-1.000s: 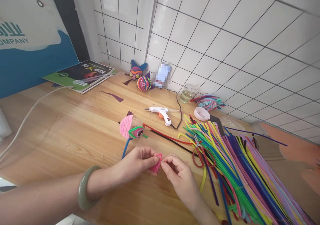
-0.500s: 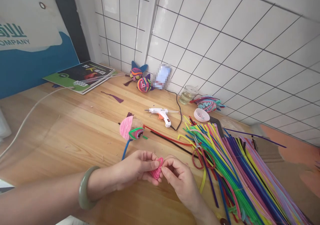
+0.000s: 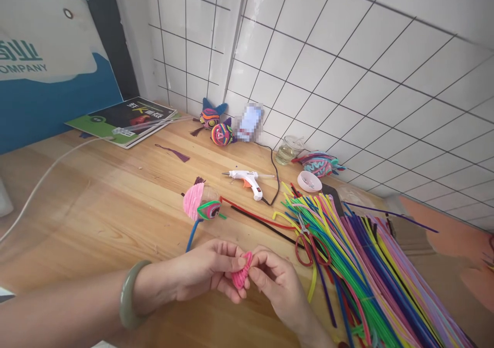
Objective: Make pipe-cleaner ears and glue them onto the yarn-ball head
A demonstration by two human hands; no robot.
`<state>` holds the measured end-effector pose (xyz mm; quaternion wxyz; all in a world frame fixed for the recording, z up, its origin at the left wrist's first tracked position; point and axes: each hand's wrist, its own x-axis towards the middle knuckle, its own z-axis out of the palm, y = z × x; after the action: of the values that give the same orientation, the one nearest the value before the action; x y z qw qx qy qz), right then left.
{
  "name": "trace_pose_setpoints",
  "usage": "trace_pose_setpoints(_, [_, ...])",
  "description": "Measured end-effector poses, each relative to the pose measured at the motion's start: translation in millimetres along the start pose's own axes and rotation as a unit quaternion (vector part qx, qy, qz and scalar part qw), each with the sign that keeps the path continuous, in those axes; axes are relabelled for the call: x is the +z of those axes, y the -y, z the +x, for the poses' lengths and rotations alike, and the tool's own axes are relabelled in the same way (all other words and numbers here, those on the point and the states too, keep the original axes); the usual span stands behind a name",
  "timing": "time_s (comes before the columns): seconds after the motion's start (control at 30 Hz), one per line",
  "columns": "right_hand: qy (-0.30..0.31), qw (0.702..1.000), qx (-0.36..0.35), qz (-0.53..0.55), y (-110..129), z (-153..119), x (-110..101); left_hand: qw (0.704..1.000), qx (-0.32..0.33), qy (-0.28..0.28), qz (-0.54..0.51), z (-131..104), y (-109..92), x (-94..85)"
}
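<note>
Pink piece [image 3: 241, 276] aslant, top rightward

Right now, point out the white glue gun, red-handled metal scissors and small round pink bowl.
White glue gun [image 3: 255, 189]: head view, on its handle.
Red-handled metal scissors [image 3: 304, 230]: head view, near the pivot.
Small round pink bowl [image 3: 308, 189]: head view, on its near outer wall.

A small craft workspace: pipe cleaners [image 3: 355, 265] (heaps of them), scissors [image 3: 304, 240] and a glue gun [image 3: 247, 179] on a wooden table [image 3: 127, 198].

Four craft figures [image 3: 222, 133], one glue gun [image 3: 247, 179], one glass [image 3: 286, 153], one bowl [image 3: 310, 182], one pair of scissors [image 3: 310, 245].
</note>
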<state>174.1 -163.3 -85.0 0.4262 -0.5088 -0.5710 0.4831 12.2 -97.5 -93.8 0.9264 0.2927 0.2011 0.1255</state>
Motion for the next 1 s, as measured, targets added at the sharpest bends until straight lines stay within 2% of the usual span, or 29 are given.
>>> trace_pose_setpoints(0.3, [0.013, 0.999, -0.020, 0.024, 2.8, -1.2, -0.1, 0.999, -0.032, 0.027, -0.011, -2.1, 0.1, 0.8])
trace_pose_setpoints(0.5, [-0.005, 0.993, 0.035, 0.110, -2.4, -2.4, 3.0, 0.994, -0.065, 0.091, -0.006, -4.4, -0.1, 1.6])
trace_pose_setpoints(0.6, [0.007, 0.992, 0.053, 0.117, -2.0, -3.4, 3.9, 0.991, -0.080, 0.110, 0.000, -4.4, -0.5, 0.5])
trace_pose_setpoints(0.8, [0.018, 0.999, -0.007, 0.044, 0.0, -2.1, 1.7, 0.987, -0.102, 0.123, -0.005, -3.5, -1.2, -1.9])
trace_pose_setpoints(1.0, [0.007, 0.998, -0.009, 0.058, -0.9, -3.3, 2.3, 0.988, -0.098, 0.118, 0.036, -2.8, 1.7, -3.0])
